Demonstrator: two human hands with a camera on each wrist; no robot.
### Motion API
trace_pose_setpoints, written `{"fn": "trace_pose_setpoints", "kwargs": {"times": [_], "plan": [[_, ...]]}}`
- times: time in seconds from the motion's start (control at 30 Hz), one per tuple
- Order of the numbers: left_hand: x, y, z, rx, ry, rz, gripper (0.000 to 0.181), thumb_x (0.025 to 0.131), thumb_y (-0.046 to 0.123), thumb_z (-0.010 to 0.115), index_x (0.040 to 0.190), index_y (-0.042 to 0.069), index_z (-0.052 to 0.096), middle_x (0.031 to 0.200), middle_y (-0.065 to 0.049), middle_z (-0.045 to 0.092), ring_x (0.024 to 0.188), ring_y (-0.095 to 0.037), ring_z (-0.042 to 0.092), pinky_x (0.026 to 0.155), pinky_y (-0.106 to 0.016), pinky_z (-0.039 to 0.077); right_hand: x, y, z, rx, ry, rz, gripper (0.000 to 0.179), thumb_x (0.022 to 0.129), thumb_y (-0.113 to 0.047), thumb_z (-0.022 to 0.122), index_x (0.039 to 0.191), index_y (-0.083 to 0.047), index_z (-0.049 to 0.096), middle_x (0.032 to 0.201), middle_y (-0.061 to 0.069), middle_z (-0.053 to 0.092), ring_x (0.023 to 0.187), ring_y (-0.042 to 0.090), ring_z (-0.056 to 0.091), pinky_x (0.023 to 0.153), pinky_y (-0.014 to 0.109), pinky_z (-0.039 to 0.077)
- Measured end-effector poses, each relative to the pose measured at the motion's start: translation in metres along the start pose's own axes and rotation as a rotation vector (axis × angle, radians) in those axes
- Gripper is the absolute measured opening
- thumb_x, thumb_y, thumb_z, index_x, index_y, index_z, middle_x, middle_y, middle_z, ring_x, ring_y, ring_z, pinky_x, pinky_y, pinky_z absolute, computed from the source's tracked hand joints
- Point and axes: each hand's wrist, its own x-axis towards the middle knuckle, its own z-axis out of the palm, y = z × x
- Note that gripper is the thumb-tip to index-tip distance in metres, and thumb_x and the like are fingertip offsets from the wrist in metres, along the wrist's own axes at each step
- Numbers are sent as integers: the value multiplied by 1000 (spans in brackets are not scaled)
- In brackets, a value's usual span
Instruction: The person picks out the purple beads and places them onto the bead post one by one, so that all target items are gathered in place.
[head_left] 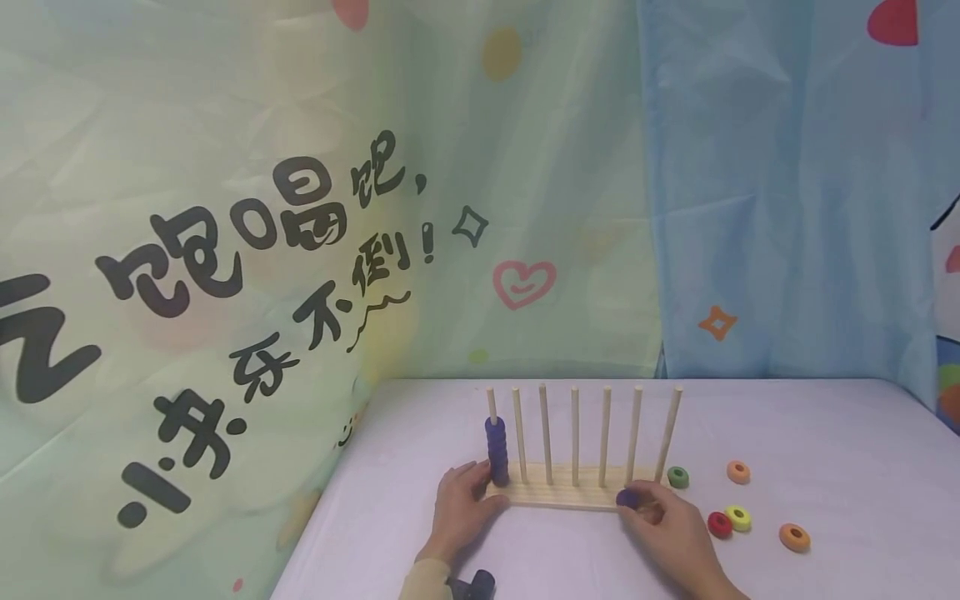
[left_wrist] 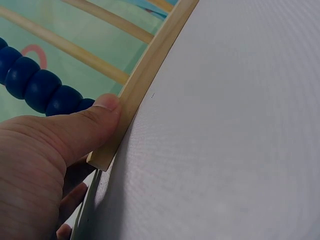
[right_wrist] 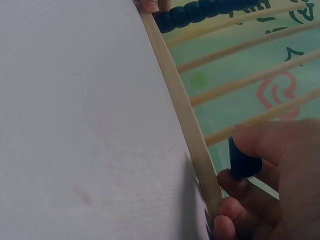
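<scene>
A wooden peg stand (head_left: pixel 558 497) lies across the table, with several upright pegs along its base. Blue beads (head_left: pixel 497 450) are stacked on its leftmost peg; the other pegs are bare. My left hand (head_left: pixel 463 510) grips the stand's left end, its thumb (left_wrist: pixel 102 117) on the front edge beside the lowest bead. At the right end, my right hand (head_left: pixel 671 529) pinches a single blue bead (right_wrist: pixel 243 159) between thumb and fingers, in front of the pegs. Its lower fingers rest right at the edge of the base (right_wrist: pixel 182 112).
To the right of the stand lie loose beads: a green bead (head_left: pixel 678 477), a red bead (head_left: pixel 720 525), a yellow bead (head_left: pixel 738 517) and orange beads (head_left: pixel 795 537). A white cloth covers the table (head_left: pixel 855 450). Printed curtains (head_left: pixel 525 192) hang behind and at the left.
</scene>
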Motion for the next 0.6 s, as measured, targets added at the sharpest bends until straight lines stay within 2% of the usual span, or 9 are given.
{"fn": "trace_pose_setpoints", "kwargs": {"times": [0.33,0.6], "plan": [[-1,1,0,8,-6,-6,56,76,37,80,125,13,66,119,-2,70,123,-30,55,113,-57,28,-2,-9,5,-7,-72,56,36,81,-20,78,114,-13,65,91,-1,68,67,9,55,56,20,46],[0,3,-2,8,-1,2,55,76,34,81,125,12,66,119,-3,70,123,-30,55,114,-56,29,-3,-13,7,-8,-74,22,29,81,-19,79,107,-16,68,85,-4,66,68,8,53,58,21,45]]}}
